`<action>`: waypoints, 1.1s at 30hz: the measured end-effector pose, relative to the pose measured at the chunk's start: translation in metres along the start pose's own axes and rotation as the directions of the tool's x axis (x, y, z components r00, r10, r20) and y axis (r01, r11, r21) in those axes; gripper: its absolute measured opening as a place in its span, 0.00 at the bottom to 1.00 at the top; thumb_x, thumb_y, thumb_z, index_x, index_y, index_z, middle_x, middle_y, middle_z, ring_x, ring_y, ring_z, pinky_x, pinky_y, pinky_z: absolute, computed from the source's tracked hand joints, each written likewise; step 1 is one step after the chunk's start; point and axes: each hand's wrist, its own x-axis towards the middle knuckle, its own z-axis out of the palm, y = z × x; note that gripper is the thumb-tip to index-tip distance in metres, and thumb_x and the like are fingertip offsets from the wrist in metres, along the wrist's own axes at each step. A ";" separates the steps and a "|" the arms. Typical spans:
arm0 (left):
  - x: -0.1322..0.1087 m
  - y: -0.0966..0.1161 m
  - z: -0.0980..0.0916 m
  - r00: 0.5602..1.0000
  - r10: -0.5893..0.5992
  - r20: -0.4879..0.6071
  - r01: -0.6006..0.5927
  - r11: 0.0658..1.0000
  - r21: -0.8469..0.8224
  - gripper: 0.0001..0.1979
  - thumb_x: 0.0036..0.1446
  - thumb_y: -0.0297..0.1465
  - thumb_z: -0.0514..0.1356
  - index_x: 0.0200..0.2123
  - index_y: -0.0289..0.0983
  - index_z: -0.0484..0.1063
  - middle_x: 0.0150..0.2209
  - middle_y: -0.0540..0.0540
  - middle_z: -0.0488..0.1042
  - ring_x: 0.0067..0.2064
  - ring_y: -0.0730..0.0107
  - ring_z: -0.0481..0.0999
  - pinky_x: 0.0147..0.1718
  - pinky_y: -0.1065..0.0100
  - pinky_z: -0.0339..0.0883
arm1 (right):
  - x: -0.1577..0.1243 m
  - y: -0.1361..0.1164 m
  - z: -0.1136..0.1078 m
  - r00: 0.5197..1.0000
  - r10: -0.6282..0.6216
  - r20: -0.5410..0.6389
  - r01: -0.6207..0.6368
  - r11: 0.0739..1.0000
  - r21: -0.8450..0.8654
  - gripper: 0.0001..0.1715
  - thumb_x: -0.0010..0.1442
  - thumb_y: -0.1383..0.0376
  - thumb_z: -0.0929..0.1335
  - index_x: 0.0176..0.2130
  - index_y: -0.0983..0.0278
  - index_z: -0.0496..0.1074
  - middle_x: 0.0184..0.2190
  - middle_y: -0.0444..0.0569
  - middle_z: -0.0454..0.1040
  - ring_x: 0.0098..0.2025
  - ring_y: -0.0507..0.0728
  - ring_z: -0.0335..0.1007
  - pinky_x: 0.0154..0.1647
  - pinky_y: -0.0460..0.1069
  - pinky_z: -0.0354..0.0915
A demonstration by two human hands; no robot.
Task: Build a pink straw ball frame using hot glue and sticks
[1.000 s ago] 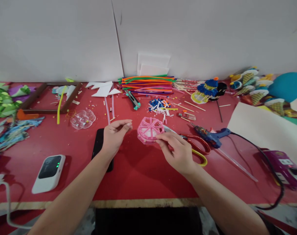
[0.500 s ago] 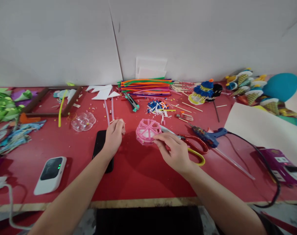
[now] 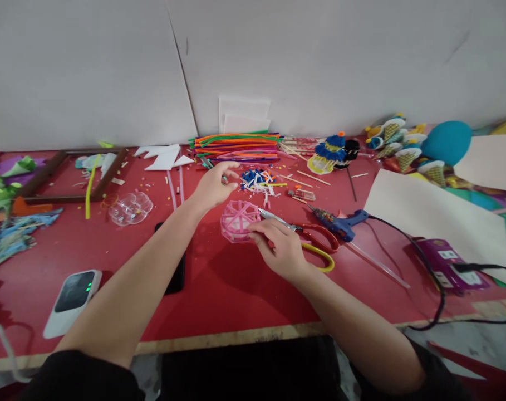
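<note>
My right hand pinches the near right edge of a small round pink wheel-like craft. Its spokes look like pink pipe cleaners over a white base. My left hand hovers in the middle of the table with fingers apart and nothing visible in them. Just right of those fingers lies a pile of short cut blue, white and orange pieces. A utility knife is mostly hidden behind the left hand. Scissors with red and yellow handles lie beside my right hand, partly under it.
A blue glue gun lies on the right, its cord running to a purple power box. Coloured pipe cleaners are stacked at the back. A black phone sits beneath my left forearm, and a white device stands further left.
My left hand has moved forward and right from above the phone toward the cut pieces, its fingers opening. My right hand keeps hold of the pink craft. The view has shifted slightly right.
</note>
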 end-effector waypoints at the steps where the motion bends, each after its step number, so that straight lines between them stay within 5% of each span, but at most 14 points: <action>1: 0.003 0.002 0.002 1.000 0.014 0.016 -0.014 1.000 0.007 0.19 0.46 0.22 0.69 0.44 0.40 0.80 0.42 0.46 0.84 0.41 0.64 0.81 0.45 0.66 0.71 | 0.000 0.001 0.000 1.000 0.004 0.002 -0.004 1.000 -0.001 0.11 0.69 0.69 0.65 0.45 0.59 0.76 0.37 0.48 0.83 0.40 0.55 0.81 0.44 0.51 0.77; 5: -0.008 0.014 -0.005 0.998 0.063 0.022 -0.064 0.997 0.048 0.08 0.60 0.32 0.63 0.39 0.38 0.83 0.44 0.43 0.85 0.49 0.57 0.82 0.54 0.60 0.70 | 0.000 0.003 0.000 1.000 0.011 -0.003 -0.011 1.000 -0.015 0.10 0.69 0.69 0.65 0.44 0.60 0.76 0.37 0.49 0.83 0.40 0.56 0.81 0.45 0.50 0.76; 7: -0.027 0.021 -0.014 0.990 0.133 0.054 -0.137 0.988 0.078 0.11 0.64 0.36 0.60 0.39 0.38 0.82 0.44 0.42 0.85 0.49 0.57 0.82 0.52 0.62 0.71 | 0.000 0.003 -0.001 1.000 0.016 -0.003 -0.016 1.000 -0.013 0.10 0.68 0.70 0.66 0.45 0.60 0.76 0.38 0.49 0.83 0.41 0.56 0.81 0.46 0.50 0.76; 11: -0.078 0.024 -0.030 0.923 0.342 0.178 -0.371 0.913 0.172 0.10 0.67 0.37 0.59 0.40 0.39 0.79 0.46 0.43 0.82 0.51 0.60 0.80 0.55 0.61 0.71 | -0.001 0.001 -0.003 1.000 0.006 0.000 -0.006 1.000 -0.020 0.10 0.68 0.71 0.66 0.46 0.60 0.75 0.39 0.49 0.82 0.42 0.56 0.80 0.46 0.51 0.76; 16: -0.118 0.013 -0.036 0.849 0.411 0.333 -0.508 0.809 0.296 0.14 0.67 0.38 0.61 0.50 0.38 0.75 0.60 0.36 0.74 0.64 0.51 0.71 0.64 0.49 0.66 | -0.003 -0.001 -0.002 0.998 -0.025 0.064 0.027 0.999 -0.025 0.10 0.67 0.72 0.66 0.45 0.61 0.75 0.38 0.50 0.82 0.40 0.56 0.80 0.44 0.50 0.77; 20: -0.123 -0.001 -0.036 0.833 0.341 0.436 -0.481 0.836 0.264 0.30 0.64 0.41 0.63 0.65 0.37 0.63 0.70 0.32 0.62 0.73 0.44 0.58 0.69 0.44 0.59 | -0.002 -0.002 -0.002 0.986 -0.047 0.160 0.047 0.999 0.000 0.12 0.67 0.73 0.65 0.44 0.61 0.75 0.38 0.51 0.82 0.40 0.57 0.80 0.42 0.51 0.77; 24: -0.125 -0.016 -0.036 0.866 0.271 0.420 -0.365 0.916 0.163 0.40 0.63 0.41 0.64 0.71 0.38 0.51 0.72 0.31 0.59 0.72 0.45 0.61 0.68 0.46 0.62 | -0.002 -0.003 -0.004 0.976 -0.053 0.212 0.045 0.998 0.043 0.12 0.67 0.73 0.65 0.45 0.62 0.76 0.39 0.51 0.82 0.40 0.57 0.79 0.43 0.51 0.77; 33: -0.131 -0.023 -0.033 0.910 0.267 0.318 -0.298 0.953 0.055 0.31 0.62 0.35 0.64 0.65 0.38 0.59 0.69 0.31 0.63 0.70 0.48 0.65 0.65 0.48 0.68 | -0.004 -0.004 -0.005 0.976 -0.004 0.218 0.003 1.000 0.005 0.14 0.67 0.74 0.64 0.46 0.61 0.76 0.40 0.50 0.82 0.42 0.56 0.79 0.44 0.50 0.76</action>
